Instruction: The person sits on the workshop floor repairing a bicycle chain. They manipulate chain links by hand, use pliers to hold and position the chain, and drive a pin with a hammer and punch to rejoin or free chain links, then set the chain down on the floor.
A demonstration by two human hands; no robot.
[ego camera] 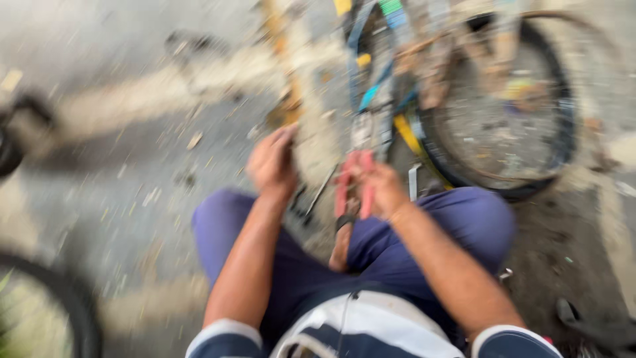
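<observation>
Pavement point(119, 192), grey and strewn with pale flecks, fills the left and centre of a frame heavily blurred by motion. One bicycle wheel point(503, 106) lies at upper right, its dark tyre ringing a dusty hub area, with a tangle of blue, yellow and green frame tubes point(381, 79) just left of it at top centre. A second tyre point(63, 298) curves through the lower left corner, and a third dark rounded shape, too blurred to identify, sits at the far left edge.

Seated at bottom centre, one person shows two legs in blue-purple trousers point(464, 225) and a white-and-navy striped shirt point(371, 325). Two bare forearms reach up from the lower edge toward the middle of the frame.

At centre, the right hand point(381, 189) is clamped around the two red handles of one pair of pliers point(351, 185), which stand roughly upright just below the frame tubes; the tool's head is lost in the blur. Just left of it, the left hand point(273, 162) is raised with fingers curled inward; whether it pinches anything cannot be told. One thin dark rod-like piece point(321, 189) slants between the two hands.

At lower right, one dark object point(589, 325) rests on the ground beside the person's right sleeve.
</observation>
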